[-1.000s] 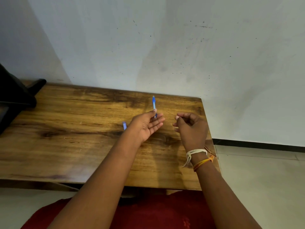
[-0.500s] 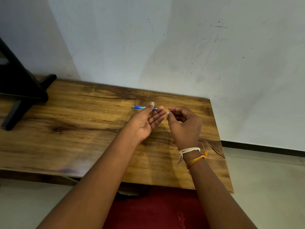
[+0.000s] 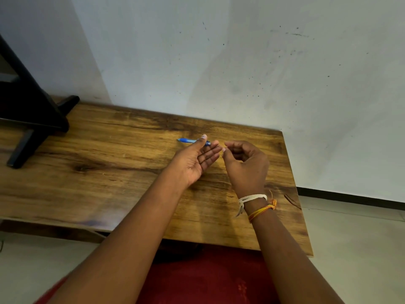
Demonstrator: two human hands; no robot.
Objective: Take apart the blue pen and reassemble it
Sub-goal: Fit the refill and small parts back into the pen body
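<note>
Above the wooden counter, the blue pen is pinched level by the left hand; the right hand's fingers are curled together just beside it, their contents hidden.

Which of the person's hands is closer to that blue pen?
Left. The left hand overlaps the blue pen, thumb tip across its barrel. The right hand sits to the pen's right, fingers curled, clear of it.

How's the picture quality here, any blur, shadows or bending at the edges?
Head view: soft, even light with no glare; faint shadows on the wall behind the hands; wide-angle bending tilts the table edges; the blue pen is small but sharp; whatever the right hand pinches is too small to tell.
</note>
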